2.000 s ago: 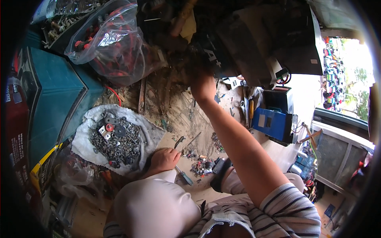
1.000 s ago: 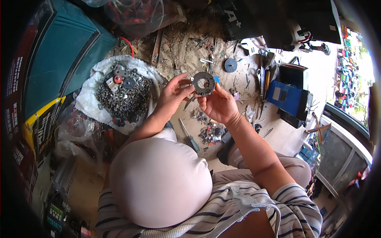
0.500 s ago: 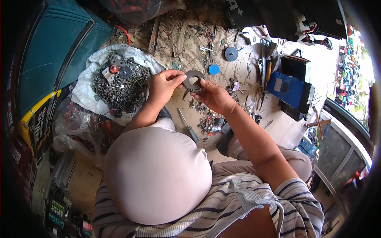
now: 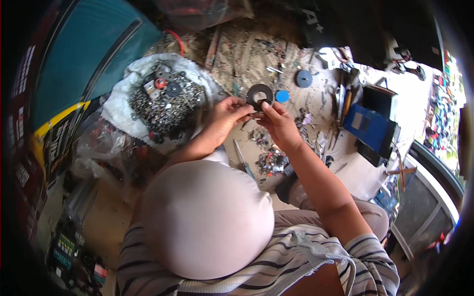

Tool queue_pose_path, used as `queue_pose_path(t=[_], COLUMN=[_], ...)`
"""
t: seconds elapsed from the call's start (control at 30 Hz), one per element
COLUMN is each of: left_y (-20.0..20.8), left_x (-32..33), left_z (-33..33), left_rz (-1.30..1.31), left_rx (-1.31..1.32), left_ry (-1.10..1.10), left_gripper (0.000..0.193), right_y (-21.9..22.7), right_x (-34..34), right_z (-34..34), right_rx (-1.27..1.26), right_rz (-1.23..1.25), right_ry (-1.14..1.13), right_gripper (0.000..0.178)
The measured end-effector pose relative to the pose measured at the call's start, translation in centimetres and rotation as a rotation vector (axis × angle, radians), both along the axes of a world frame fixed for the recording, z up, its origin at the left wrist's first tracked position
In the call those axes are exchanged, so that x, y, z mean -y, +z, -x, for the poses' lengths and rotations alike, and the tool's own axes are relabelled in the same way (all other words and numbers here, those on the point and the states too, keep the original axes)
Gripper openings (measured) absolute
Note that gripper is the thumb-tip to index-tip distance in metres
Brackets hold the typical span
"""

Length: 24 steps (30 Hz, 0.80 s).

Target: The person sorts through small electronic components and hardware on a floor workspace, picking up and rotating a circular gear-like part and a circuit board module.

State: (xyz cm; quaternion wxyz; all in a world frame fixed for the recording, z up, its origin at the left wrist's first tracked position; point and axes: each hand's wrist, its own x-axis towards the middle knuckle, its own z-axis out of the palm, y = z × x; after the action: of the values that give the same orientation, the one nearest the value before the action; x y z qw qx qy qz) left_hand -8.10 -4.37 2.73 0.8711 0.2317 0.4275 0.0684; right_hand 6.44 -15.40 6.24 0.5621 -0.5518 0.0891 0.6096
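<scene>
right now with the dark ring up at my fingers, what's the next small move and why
Probably turn the dark ring slightly: the right hand covers part of its lower edge, the left hand is close beside that edge, and the upper rim is already exposed. Turning could reveal the covered part.

On the body side of the grip, a ribbed shirt point(image 4: 271, 259) is pale with thin dark stripes. Its short right sleeve point(image 4: 369, 254) stops well apart from the right hand point(image 4: 281, 124), and a ragged pale edge point(image 4: 318, 249) crosses the front. Nearer the grip, smooth, light beige trousers point(image 4: 207, 217) show small puckers beside one knee.
</scene>
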Motion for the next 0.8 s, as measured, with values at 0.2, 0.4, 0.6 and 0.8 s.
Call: queue_pose_path(t=[0.2, 0.4, 0.6, 0.8], left_y=[0.7, 2.4, 4.4, 1.3], left_x=[-0.4, -2.2, -2.9, -1.2], left_z=[1.1, 5.6, 7.4, 10.9], left_rz=[-0.081, -0.037, 0.343, -0.653], left_rx=[-0.059, 0.016, 0.341, -0.371], left_ry=[-0.076, 0.190, 0.659, 0.411], left_gripper=[0.018, 0.024, 0.046, 0.050], right_y=[0.0, -0.2, -1.5, -1.2], right_x=[0.5, 0.8, 1.8, 1.6], right_z=[1.0, 0.4, -0.8, -1.4], right_rx=[0.203, 0.218, 0.230, 0.229], right_rz=[-0.001, 0.078, 0.088, 0.108], right_ry=[0.176, 0.223, 0.323, 0.263], right_gripper=[0.020, 0.024, 0.019, 0.020])
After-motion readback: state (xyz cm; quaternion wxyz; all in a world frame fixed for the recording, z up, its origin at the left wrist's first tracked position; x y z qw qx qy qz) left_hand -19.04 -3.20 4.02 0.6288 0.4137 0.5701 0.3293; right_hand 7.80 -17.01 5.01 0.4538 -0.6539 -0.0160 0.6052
